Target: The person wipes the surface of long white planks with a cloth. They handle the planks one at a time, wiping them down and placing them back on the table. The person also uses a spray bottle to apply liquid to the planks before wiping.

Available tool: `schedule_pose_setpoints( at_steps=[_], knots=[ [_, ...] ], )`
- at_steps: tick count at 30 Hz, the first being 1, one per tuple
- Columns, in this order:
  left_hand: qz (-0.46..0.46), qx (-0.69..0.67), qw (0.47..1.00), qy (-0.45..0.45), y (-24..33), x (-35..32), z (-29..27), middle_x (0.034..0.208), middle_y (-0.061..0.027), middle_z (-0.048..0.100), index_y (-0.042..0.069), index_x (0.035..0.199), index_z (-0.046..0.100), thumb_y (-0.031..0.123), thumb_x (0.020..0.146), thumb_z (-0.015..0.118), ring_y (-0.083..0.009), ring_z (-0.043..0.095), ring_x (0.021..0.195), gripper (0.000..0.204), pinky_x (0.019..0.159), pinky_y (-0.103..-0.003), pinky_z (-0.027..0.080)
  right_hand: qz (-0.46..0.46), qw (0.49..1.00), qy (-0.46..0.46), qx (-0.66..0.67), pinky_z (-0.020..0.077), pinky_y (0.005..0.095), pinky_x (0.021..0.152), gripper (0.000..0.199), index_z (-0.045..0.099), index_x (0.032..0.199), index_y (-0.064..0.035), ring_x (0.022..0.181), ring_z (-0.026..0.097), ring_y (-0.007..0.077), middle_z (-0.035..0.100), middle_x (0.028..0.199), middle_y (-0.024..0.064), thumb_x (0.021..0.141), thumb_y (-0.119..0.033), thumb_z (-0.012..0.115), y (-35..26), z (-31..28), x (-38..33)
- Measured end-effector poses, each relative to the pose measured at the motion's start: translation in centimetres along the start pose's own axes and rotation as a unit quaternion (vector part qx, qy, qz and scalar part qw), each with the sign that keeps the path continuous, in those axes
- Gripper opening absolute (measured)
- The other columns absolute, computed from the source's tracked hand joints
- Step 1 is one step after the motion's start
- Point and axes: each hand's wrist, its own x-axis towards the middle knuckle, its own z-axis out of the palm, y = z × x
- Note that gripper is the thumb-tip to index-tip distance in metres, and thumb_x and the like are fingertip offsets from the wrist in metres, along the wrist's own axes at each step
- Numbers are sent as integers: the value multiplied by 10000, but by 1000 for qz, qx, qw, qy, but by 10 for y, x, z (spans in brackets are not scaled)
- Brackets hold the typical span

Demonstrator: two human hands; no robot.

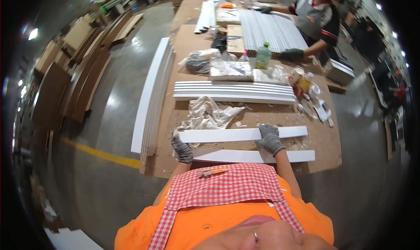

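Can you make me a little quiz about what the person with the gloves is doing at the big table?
1. True or false: the left hand rests at the left end of the upper white strip.
2. What lies just behind that strip: A) crumpled rag, B) hammer, C) book?
3. What colour is the bottle further up the table?

Key:
1. True; the right hand lies on the same strip, nearer its middle.
2. A.
3. Green.

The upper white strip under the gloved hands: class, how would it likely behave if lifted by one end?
The white strip is long, thin and flat, so it would probably stay fairly stiff, perhaps sagging slightly. It cannot roll. Its smooth face may slip in the gloved left hand and right hand.
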Motion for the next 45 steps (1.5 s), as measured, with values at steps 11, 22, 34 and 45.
schedule_pose_setpoints(
  at_steps=[11,22,34,45],
  knots=[
    [-24,-15,1000,-8,12,1,2,936,-52,606,25,1000,614,322,968,435,-154,564,915,348,848,-308,445,-116,811,232,524,381,310,1032,682,452,1283,38,1185,504,273,522,1240,168,694,-85,772,46,-61,109],
    [-34,-62,997,6,8,2,5,954,-87,611,-2,1039,599,295,956,449,-186,598,866,343,827,-328,479,-40,982,141,118,324,417,1063,772,489,1305,-110,1210,483,317,542,1267,148,675,-449,778,29,-89,109],
    [-53,-31,998,23,6,2,3,953,-54,607,6,1006,612,304,967,442,-158,552,903,345,866,-302,424,-51,992,-29,109,185,479,1117,1004,448,1353,-70,1287,400,325,483,1320,199,630,-735,654,-12,-1,22],
    [-56,-30,998,23,25,-4,17,928,-46,579,39,973,594,357,944,486,-163,556,880,336,837,-312,444,-59,998,11,30,179,450,1120,858,471,1323,-77,1200,462,269,543,1190,145,655,-554,721,-27,1,10]
  ],
)
